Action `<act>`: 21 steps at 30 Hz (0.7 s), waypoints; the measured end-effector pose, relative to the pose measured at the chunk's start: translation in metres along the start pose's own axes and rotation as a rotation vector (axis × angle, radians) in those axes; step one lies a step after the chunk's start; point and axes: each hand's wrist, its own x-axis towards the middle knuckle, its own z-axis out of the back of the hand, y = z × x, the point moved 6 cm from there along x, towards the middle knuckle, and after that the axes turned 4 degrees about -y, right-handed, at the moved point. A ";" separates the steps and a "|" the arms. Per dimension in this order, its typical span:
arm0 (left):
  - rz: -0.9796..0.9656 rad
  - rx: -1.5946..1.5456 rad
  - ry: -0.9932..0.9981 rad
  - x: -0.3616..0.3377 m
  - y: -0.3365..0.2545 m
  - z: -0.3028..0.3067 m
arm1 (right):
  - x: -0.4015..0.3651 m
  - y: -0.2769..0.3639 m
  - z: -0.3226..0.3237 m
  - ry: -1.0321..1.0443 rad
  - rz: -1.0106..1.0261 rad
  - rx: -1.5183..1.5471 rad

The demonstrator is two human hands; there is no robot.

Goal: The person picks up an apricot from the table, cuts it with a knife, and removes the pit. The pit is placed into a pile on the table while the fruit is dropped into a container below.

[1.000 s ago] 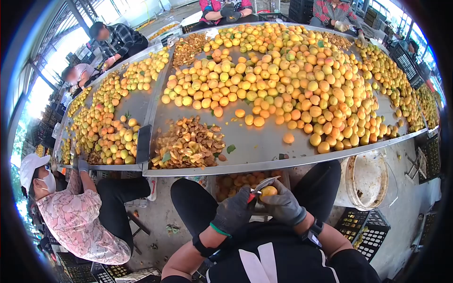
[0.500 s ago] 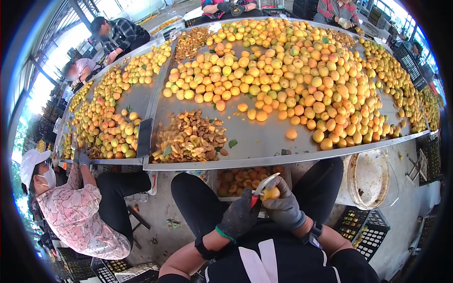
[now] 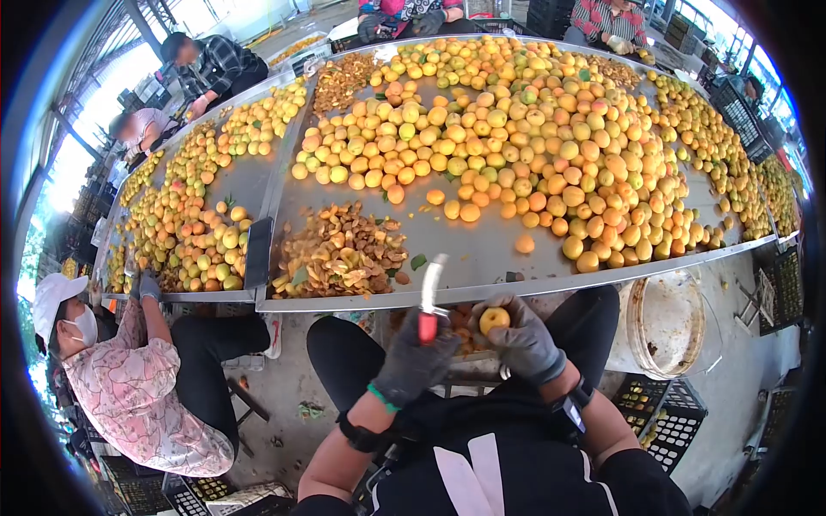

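The round, yellow-orange apricot [image 3: 494, 321] is in the gray-gloved right hand [image 3: 527, 344], in front of the near edge of the broad metal desk [image 3: 473, 249]. Half a second ago the curved silver blade [image 3: 433, 279] was up against the fruit and the two hands were close together. Now they are apart, with a gap between blade and apricot, and the right hand has moved a little forward, towards the desk.

The right hand's fingers are clamped around the apricot, leaving its upper face in view. The dark-gloved left hand [image 3: 417, 361] has its fingers closed around the red handle [image 3: 427, 327] of the blade, which now stands nearly upright, its tip away from the wearer.

Below the desk edge, fruit shows in a container partly hidden by the hands. On the desk lie a brown-and-orange pile of split fruit [image 3: 344, 254] and, beyond it, a large spread of whole apricots [image 3: 559, 155]. A stained white bucket [image 3: 667, 318] stands to the right of the wearer's knees. Across the desk, the gloved hands of a person in pink patterned clothing [image 3: 403, 9] are now farther apart than before.
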 end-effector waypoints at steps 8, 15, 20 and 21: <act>-0.211 0.386 0.132 -0.008 -0.027 -0.007 | 0.000 0.009 -0.004 0.147 -0.125 0.124; -0.553 0.818 -0.004 -0.017 -0.030 -0.011 | -0.009 0.028 -0.023 0.028 0.008 -0.147; -0.620 1.025 -0.045 -0.027 -0.037 -0.018 | -0.008 0.027 -0.022 0.040 0.004 -0.255; -0.664 1.089 -0.084 -0.029 -0.038 -0.018 | -0.008 0.026 -0.023 0.037 0.003 -0.253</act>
